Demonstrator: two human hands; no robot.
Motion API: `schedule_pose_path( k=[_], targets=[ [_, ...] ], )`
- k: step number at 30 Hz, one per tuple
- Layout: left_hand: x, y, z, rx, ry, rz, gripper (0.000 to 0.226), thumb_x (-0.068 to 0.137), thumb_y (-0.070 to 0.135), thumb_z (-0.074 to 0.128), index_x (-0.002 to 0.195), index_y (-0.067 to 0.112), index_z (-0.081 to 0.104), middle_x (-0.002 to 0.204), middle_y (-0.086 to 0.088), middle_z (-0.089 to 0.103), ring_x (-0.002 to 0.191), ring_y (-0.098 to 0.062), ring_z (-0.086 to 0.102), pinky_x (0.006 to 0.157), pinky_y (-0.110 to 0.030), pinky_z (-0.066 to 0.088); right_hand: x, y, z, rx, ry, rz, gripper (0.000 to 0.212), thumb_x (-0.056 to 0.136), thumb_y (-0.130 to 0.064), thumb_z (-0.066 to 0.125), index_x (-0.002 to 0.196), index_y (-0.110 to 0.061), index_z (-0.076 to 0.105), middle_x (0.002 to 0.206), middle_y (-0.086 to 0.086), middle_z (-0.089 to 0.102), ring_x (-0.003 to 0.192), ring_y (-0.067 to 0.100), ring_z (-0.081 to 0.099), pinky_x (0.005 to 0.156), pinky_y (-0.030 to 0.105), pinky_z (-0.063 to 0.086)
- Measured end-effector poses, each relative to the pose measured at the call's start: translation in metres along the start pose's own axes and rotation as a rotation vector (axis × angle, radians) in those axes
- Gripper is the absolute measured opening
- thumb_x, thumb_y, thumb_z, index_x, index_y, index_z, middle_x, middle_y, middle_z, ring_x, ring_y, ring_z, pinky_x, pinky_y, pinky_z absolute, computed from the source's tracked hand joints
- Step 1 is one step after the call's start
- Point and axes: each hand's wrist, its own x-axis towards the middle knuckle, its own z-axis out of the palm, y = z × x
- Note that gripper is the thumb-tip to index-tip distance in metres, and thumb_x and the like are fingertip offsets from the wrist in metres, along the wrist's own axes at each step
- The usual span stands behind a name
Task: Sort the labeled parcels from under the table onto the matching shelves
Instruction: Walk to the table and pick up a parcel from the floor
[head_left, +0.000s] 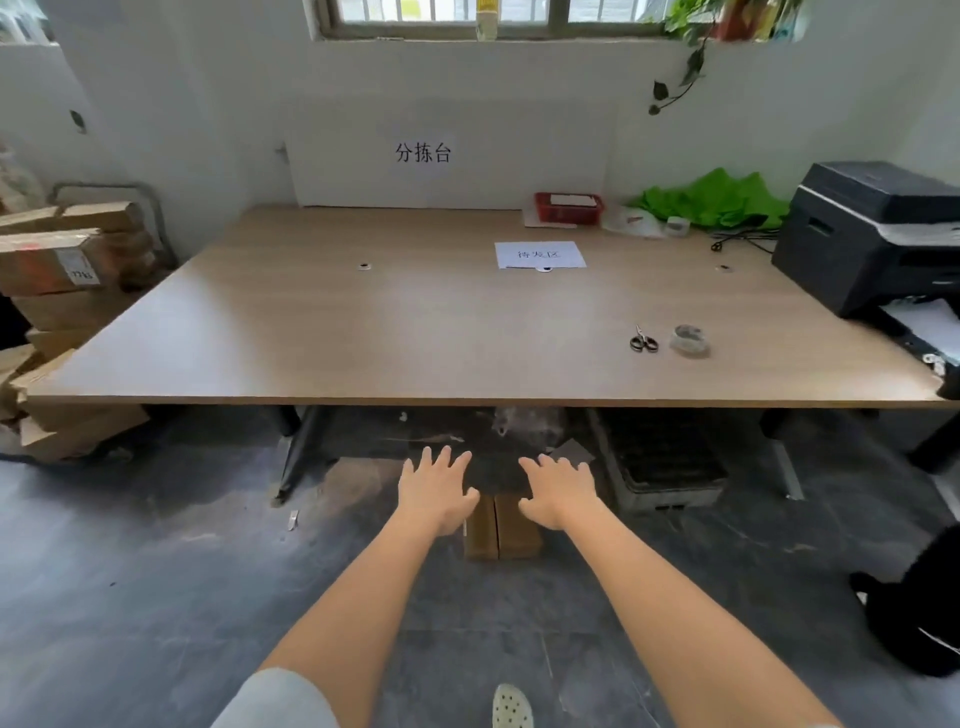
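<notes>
A brown cardboard parcel (503, 530) stands on the floor just in front of the table's near edge, partly in the shadow under the wooden table (415, 322). My left hand (436, 493) hovers at its left side and my right hand (558, 493) at its right side, both with fingers spread and nothing in them. Above the parcel lies a dark bag or parcel (493, 467) under the table, mostly in shadow. A grey wrapped parcel (527, 423) sits further back beneath the tabletop. No shelves are in view.
A stack of cardboard boxes (67, 291) fills the left side. A dark crate (667, 462) sits under the table on the right. On the table are scissors (643, 340), a tape roll (689, 340), a paper label (540, 254), a red basket (569, 208) and a printer (878, 239).
</notes>
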Motion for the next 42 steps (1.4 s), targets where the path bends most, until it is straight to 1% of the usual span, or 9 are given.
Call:
schedule_pose_path(
  k=[6,11,15,18,20,22,28,35,42],
  targets=[
    [0.123,-0.01,0.013,-0.011,-0.092,-0.015,0.062,0.096,0.047,0.029,0.153,0.029,0.011,0.163,-0.004,0.009,0.15,-0.03,0.006,0.121,-0.049,0.009,0.127,0.019,0.001,0.02,-0.092,-0.031,0.067,0.092,-0.038,0.047,0.151,-0.021,0.019,0.157,0.01,0.027,0.143,0.034,0.028,0.114,0.053,0.023],
    [0.226,-0.022,0.077,-0.097,-0.126,-0.065,0.061,0.097,0.046,0.03,0.152,0.029,0.012,0.162,-0.005,0.012,0.149,-0.031,0.01,0.12,-0.049,0.013,0.231,0.03,0.06,0.152,-0.137,0.003,0.065,0.092,-0.036,0.047,0.151,-0.022,0.021,0.156,0.008,0.03,0.14,0.032,0.034,0.111,0.05,0.03],
    [0.325,-0.038,0.187,-0.246,-0.133,-0.1,0.061,0.092,0.054,0.029,0.148,0.031,0.023,0.155,-0.008,0.032,0.138,-0.033,0.038,0.112,-0.049,0.034,0.33,0.035,0.166,0.391,-0.153,0.073,0.059,0.09,-0.036,0.047,0.146,-0.024,0.032,0.147,0.008,0.044,0.132,0.031,0.045,0.104,0.043,0.042],
    [0.4,-0.061,0.293,-0.424,-0.142,-0.116,0.07,0.079,0.063,0.029,0.142,0.032,0.033,0.147,-0.008,0.045,0.13,-0.034,0.047,0.106,-0.049,0.04,0.41,0.03,0.269,0.575,-0.118,0.102,0.061,0.087,-0.045,0.046,0.144,-0.025,0.037,0.146,0.007,0.047,0.131,0.031,0.046,0.107,0.042,0.04],
    [0.45,-0.077,0.359,-0.514,-0.143,-0.155,0.069,0.081,0.055,0.037,0.144,0.03,0.032,0.143,-0.014,0.048,0.128,-0.036,0.049,0.105,-0.048,0.042,0.465,0.028,0.336,0.705,-0.088,0.105,0.058,0.088,-0.035,0.05,0.143,-0.018,0.039,0.143,0.013,0.049,0.131,0.032,0.047,0.108,0.045,0.039],
    [0.489,-0.091,0.417,-0.572,-0.153,-0.198,0.066,0.087,0.047,0.043,0.148,0.027,0.028,0.144,-0.018,0.047,0.127,-0.037,0.049,0.104,-0.044,0.043,0.511,0.025,0.395,0.803,-0.119,0.122,0.055,0.09,-0.018,0.05,0.144,-0.01,0.037,0.145,0.016,0.046,0.131,0.031,0.046,0.108,0.04,0.039],
    [0.571,-0.122,0.556,-0.708,-0.211,-0.267,0.062,0.095,0.032,0.046,0.151,0.019,0.022,0.14,-0.021,0.05,0.122,-0.035,0.054,0.098,-0.038,0.046,0.607,0.022,0.526,0.82,-0.177,0.189,0.059,0.093,-0.011,0.044,0.149,-0.01,0.026,0.146,0.015,0.042,0.125,0.031,0.05,0.094,0.034,0.045],
    [0.605,-0.12,0.604,-0.825,-0.264,-0.352,0.065,0.097,0.028,0.044,0.152,0.015,0.012,0.148,-0.019,0.041,0.131,-0.035,0.045,0.101,-0.037,0.039,0.642,0.019,0.572,0.627,-0.14,0.211,0.062,0.093,-0.014,0.049,0.149,-0.009,0.023,0.149,0.018,0.036,0.135,0.034,0.039,0.108,0.041,0.04],
    [0.616,-0.115,0.619,-0.897,-0.291,-0.399,0.066,0.095,0.028,0.045,0.152,0.018,0.013,0.142,-0.019,0.048,0.124,-0.035,0.052,0.101,-0.039,0.045,0.655,0.011,0.585,0.565,-0.143,0.262,0.065,0.094,-0.022,0.051,0.148,-0.006,0.018,0.146,0.022,0.036,0.134,0.036,0.038,0.107,0.042,0.036]
  ],
)
